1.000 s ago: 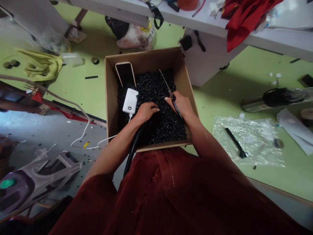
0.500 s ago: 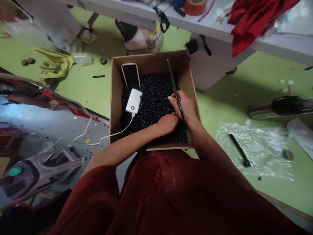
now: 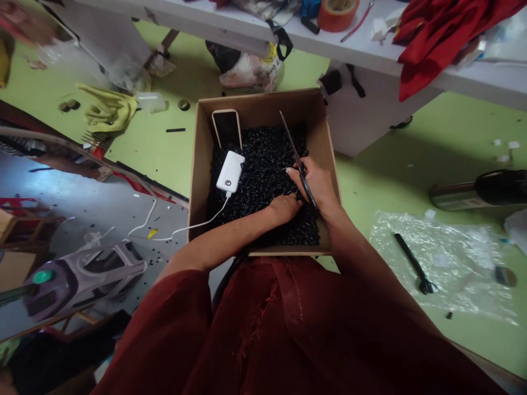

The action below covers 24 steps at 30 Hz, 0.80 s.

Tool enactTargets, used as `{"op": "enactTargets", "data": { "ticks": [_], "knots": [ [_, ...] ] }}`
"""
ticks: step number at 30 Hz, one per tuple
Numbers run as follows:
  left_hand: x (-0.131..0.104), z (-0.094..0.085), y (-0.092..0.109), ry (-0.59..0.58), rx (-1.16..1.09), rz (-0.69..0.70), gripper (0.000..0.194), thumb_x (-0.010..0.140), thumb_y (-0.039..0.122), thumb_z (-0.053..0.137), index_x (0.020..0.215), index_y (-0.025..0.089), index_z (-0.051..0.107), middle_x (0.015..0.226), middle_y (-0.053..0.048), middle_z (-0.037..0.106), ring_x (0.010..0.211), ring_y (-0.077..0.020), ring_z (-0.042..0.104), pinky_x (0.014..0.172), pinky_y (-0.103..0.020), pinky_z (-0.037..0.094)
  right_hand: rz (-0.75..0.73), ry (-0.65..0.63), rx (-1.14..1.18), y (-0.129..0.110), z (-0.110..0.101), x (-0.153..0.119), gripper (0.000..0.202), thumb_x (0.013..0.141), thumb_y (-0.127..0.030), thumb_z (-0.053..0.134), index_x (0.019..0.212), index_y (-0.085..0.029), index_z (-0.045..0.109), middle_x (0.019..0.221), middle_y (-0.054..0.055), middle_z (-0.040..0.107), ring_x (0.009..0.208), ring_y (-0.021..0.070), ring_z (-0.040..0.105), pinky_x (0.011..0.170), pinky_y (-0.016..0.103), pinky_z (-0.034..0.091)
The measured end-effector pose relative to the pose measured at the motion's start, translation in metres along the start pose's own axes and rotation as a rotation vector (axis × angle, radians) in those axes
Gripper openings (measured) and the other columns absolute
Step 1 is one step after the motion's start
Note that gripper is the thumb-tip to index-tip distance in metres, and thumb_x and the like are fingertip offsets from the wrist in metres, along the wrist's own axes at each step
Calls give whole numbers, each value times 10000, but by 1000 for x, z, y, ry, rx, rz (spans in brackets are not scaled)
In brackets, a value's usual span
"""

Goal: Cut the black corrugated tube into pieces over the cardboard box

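Clearly, "HAVE A" can be read on a plastic bag (image 3: 252, 72) behind the cardboard box (image 3: 323, 131); its remaining print is cut off from sight. The box stands on a pale green bench (image 3: 357, 206) strewn with scraps, a yellow cloth (image 3: 107, 112) to the left, a steel flask (image 3: 457, 195) to the right. Above runs a white shelf (image 3: 370, 50) bearing orange tape (image 3: 335, 15) and red cloth (image 3: 422, 57). Grey floor (image 3: 173, 220) shows at left, dotted with dark bits. Inside the box, the right hand (image 3: 319, 184) is curled round scissors (image 3: 303, 180), blades pointing away. The left hand (image 3: 285, 209), fingers bent, touches small black pieces (image 3: 263, 170) filling the box; whether it grips any, I cannot tell.
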<state>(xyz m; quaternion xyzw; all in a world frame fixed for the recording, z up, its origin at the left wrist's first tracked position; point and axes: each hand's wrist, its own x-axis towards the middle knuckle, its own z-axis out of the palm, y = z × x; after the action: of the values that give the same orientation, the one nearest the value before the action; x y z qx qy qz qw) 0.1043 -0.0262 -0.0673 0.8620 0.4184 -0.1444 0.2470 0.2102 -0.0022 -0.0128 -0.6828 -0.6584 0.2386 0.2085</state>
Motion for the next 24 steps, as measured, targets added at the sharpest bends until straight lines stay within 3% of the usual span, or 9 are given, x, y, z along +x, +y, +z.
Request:
{"op": "enactTargets", "data": {
  "ticks": [5, 9, 15, 18, 21, 24],
  "knots": [
    [-13, -15, -31, -52, 59, -103, 435, 952, 224, 275, 1180, 136, 635, 1164, -211, 593, 990, -296, 649, 769, -391, 513, -15, 2, -16, -2, -3, -2, 374, 850, -513, 480, 1060, -232, 609, 926, 70, 701, 857, 264, 643, 723, 345, 457],
    [-16, -27, -47, -73, -27, -67, 354, 906, 194, 376, 1077, 174, 686, 1094, -128, 669, 951, -235, 657, 784, -306, 497, -28, 9, -14, -3, -3, -2, 364, 852, -500, 479, 1049, -224, 610, 875, 68, 695, 807, 251, 640, 719, 341, 452],
    [-6, -51, -73, 149, -422, -37, 287, 841, 203, 523, 1067, 122, 679, 1022, -73, 713, 931, -178, 640, 870, -265, 460, -7, 32, 16, -1, -2, 0, 359, 844, -508, 492, 1034, -227, 611, 859, 56, 688, 793, 241, 636, 706, 330, 446],
    [4, -60, -90, 250, -553, -104, 447, 786, 211, 621, 1226, 135, 614, 1158, -77, 676, 1041, -191, 613, 940, -283, 435, -5, 41, 40, 0, -2, 0, 359, 842, -510, 501, 1033, -228, 612, 839, 51, 684, 774, 237, 632, 689, 325, 440],
    [26, -68, -106, 409, -585, -226, 532, 767, 188, 635, 1293, 143, 572, 1158, -85, 668, 1039, -199, 610, 930, -303, 444, -7, 54, 53, 1, -3, 1, 369, 845, -520, 497, 1034, -225, 612, 848, 57, 684, 766, 239, 629, 677, 325, 434],
    [57, -77, -121, 532, -545, -302, 457, 794, 152, 567, 1248, 117, 605, 1044, -85, 690, 978, -194, 623, 900, -312, 457, -4, 60, 65, -1, -5, 0, 363, 850, -504, 493, 1042, -217, 606, 848, 66, 683, 753, 240, 628, 671, 329, 431]
  ]
}}
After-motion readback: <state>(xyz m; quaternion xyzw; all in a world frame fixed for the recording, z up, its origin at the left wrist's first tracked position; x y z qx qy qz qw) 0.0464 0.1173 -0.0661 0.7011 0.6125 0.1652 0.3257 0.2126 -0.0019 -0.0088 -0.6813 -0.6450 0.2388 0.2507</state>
